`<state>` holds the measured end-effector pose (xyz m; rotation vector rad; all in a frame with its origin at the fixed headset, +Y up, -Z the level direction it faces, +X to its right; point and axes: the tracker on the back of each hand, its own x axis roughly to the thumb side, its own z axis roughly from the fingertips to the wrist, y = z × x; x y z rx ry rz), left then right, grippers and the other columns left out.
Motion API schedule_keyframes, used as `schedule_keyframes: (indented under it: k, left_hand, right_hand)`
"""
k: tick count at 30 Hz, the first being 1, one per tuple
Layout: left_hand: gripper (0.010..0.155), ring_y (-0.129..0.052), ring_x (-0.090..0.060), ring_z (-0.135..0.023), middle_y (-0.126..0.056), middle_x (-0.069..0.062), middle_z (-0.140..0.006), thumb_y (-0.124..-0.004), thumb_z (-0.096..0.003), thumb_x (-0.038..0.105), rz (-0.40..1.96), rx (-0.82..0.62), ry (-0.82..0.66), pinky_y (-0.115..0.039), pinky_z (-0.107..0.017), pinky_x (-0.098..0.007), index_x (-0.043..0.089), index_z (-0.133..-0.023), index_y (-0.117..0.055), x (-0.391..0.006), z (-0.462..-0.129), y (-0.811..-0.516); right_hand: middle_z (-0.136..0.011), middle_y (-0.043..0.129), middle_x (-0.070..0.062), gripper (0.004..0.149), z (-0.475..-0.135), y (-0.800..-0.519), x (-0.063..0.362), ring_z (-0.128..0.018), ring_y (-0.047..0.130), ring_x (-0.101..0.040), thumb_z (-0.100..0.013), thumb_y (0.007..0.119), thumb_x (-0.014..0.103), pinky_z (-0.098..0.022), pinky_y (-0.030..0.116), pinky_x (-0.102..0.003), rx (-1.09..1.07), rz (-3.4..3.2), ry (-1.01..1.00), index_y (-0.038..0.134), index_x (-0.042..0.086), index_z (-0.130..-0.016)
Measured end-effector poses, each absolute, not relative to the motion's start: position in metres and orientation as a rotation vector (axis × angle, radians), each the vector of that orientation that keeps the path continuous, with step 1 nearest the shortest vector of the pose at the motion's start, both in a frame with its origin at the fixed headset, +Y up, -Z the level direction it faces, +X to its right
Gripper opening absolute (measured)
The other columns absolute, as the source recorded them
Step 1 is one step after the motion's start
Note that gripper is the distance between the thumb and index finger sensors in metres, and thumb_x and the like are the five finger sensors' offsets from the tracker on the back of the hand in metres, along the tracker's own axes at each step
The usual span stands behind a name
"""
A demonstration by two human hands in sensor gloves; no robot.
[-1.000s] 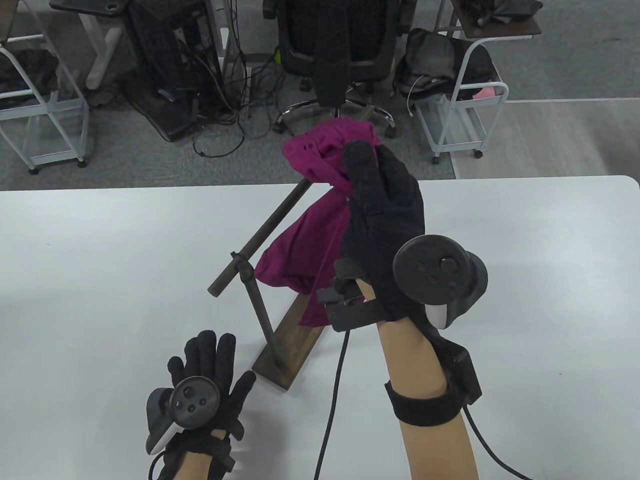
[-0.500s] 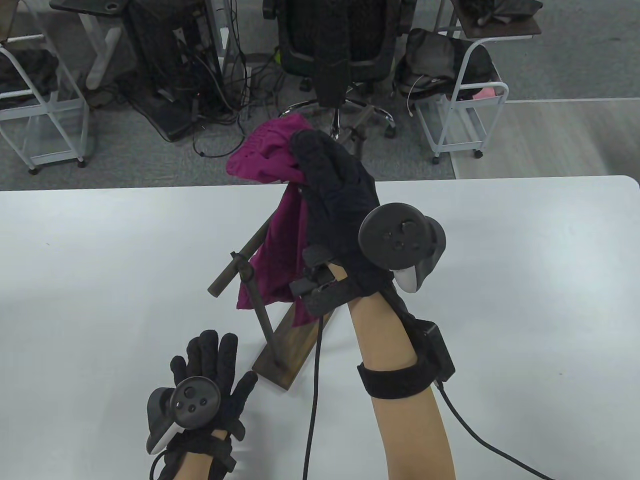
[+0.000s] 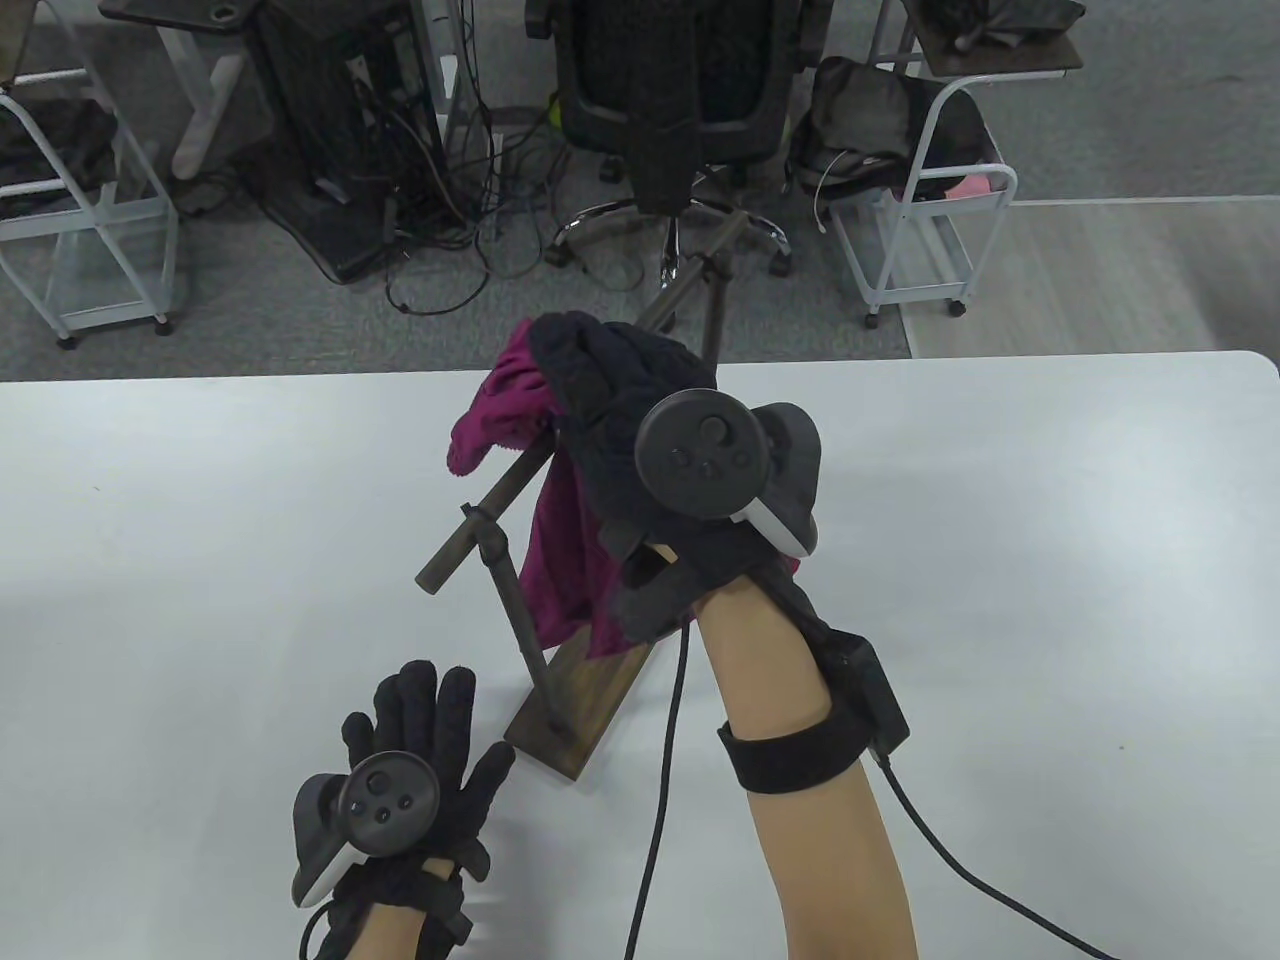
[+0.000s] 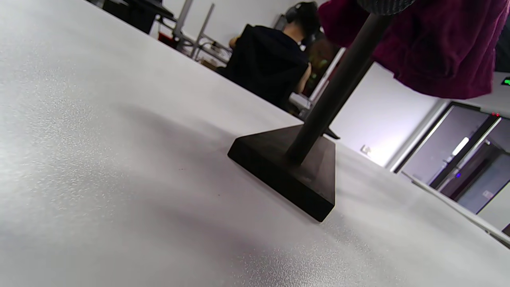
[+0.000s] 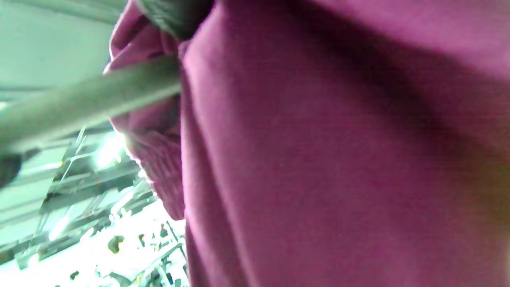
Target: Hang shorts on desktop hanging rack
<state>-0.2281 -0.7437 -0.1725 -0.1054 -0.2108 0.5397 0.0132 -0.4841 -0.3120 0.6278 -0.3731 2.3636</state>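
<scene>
The magenta shorts [image 3: 560, 540] are draped over the dark wooden rack's crossbar [image 3: 480, 525]. My right hand [image 3: 590, 385] grips their bunched waistband at the top of the bar; part of the cloth falls on each side. The rack stands on a dark wooden base [image 3: 580, 700] with an upright post [image 3: 520, 620]. In the right wrist view the shorts [image 5: 338, 151] fill the frame, with the bar [image 5: 87, 105] crossing at the left. My left hand [image 3: 420, 740] rests flat on the table, fingers spread, just left of the base. The left wrist view shows the base [image 4: 295, 171], post [image 4: 338, 83] and hanging shorts [image 4: 430, 44].
The white table [image 3: 1000, 560] stretches wide on both sides of the rack. A black cable [image 3: 660, 800] runs from my right wrist across the table toward the near edge. Beyond the far edge are an office chair [image 3: 680, 90], white carts [image 3: 920, 220] and floor cables.
My right hand has carried the shorts leftward along the crossbar and lowered them onto it, so cloth now hangs over both sides. My left hand has not moved.
</scene>
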Motion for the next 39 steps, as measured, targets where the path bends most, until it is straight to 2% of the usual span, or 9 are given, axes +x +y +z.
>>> schedule_keyframes:
  k: [2, 4, 6, 9, 14, 21, 31, 39]
  left_hand:
    - [0.079, -0.007, -0.056, -0.108, -0.001, -0.027, -0.115, -0.051, -0.0613, 0.056, 0.540, -0.103, -0.213, -0.005, -0.068, -0.080, 0.011, -0.117, -0.019, -0.228, -0.172, -0.743]
    - [0.079, -0.007, -0.056, -0.108, -0.001, -0.027, -0.115, -0.051, -0.0613, 0.056, 0.540, -0.102, -0.215, -0.005, -0.068, -0.080, 0.012, -0.117, -0.019, -0.228, -0.172, -0.743]
    - [0.079, -0.007, -0.056, -0.108, -0.001, -0.027, -0.115, -0.051, -0.0613, 0.056, 0.540, -0.102, -0.216, -0.005, -0.067, -0.080, 0.012, -0.117, -0.019, -0.228, -0.172, -0.743]
    - [0.079, -0.007, -0.056, -0.108, -0.001, -0.027, -0.115, -0.051, -0.0613, 0.056, 0.539, -0.099, -0.216, -0.005, -0.067, -0.080, 0.012, -0.117, -0.019, -0.228, -0.172, -0.743]
    - [0.079, -0.007, -0.056, -0.108, -0.001, -0.027, -0.115, -0.051, -0.0612, 0.057, 0.537, -0.101, -0.212, -0.005, -0.067, -0.080, 0.012, -0.117, -0.019, -0.228, -0.172, -0.743]
    - [0.079, -0.007, -0.056, -0.108, -0.001, -0.027, -0.115, -0.051, -0.0613, 0.056, 0.536, -0.109, -0.203, -0.005, -0.067, -0.080, 0.011, -0.117, -0.019, -0.228, -0.173, -0.743]
    - [0.079, -0.007, -0.056, -0.108, -0.001, -0.027, -0.115, -0.051, -0.0613, 0.057, 0.538, -0.100, -0.206, -0.004, -0.067, -0.080, 0.011, -0.117, -0.019, -0.228, -0.172, -0.742]
    - [0.079, -0.006, -0.056, -0.108, -0.001, -0.027, -0.115, -0.051, -0.0612, 0.057, 0.531, -0.099, -0.199, -0.004, -0.067, -0.080, 0.012, -0.117, -0.018, -0.229, -0.172, -0.741]
  right_hand:
    - [-0.124, 0.039, -0.002, 0.061, -0.313, -0.487, 0.013, -0.115, 0.031, -0.031, -0.060, 0.061, 0.052, -0.086, 0.017, -0.058, 0.643, 2.348, -0.313, 0.039, 0.033, -0.113]
    - [-0.125, 0.036, -0.003, 0.065, -0.314, -0.490, 0.014, -0.117, 0.026, -0.031, -0.058, 0.060, 0.059, -0.086, 0.013, -0.059, 0.663, 2.315, -0.282, 0.042, 0.032, -0.113]
    - [-0.127, 0.034, -0.003, 0.067, -0.313, -0.492, 0.015, -0.118, 0.023, -0.032, -0.056, 0.059, 0.063, -0.085, 0.011, -0.060, 0.671, 2.304, -0.283, 0.043, 0.032, -0.114]
    - [-0.129, 0.019, 0.001, 0.070, -0.310, -0.497, 0.018, -0.120, 0.009, -0.029, -0.054, 0.056, 0.067, -0.085, 0.002, -0.061, 0.680, 2.333, -0.284, 0.036, 0.039, -0.115]
    - [-0.128, 0.006, 0.003, 0.073, -0.300, -0.508, 0.023, -0.119, -0.003, -0.026, -0.054, 0.050, 0.069, -0.082, -0.009, -0.059, 0.664, 2.371, -0.394, 0.023, 0.042, -0.115]
    - [-0.123, -0.013, 0.007, 0.077, -0.289, -0.524, 0.032, -0.114, -0.020, -0.021, -0.053, 0.047, 0.071, -0.078, -0.017, -0.059, 0.600, 2.503, -0.438, 0.005, 0.044, -0.112]
    - [-0.118, -0.022, 0.008, 0.081, -0.277, -0.556, 0.061, -0.111, -0.026, -0.021, -0.053, 0.047, 0.071, -0.076, -0.018, -0.058, 0.520, 2.538, -0.400, -0.008, 0.042, -0.106]
    - [-0.117, -0.022, 0.008, 0.082, -0.265, -0.585, 0.095, -0.110, -0.027, -0.021, -0.053, 0.047, 0.071, -0.075, -0.019, -0.058, 0.407, 2.564, -0.359, -0.009, 0.040, -0.105]
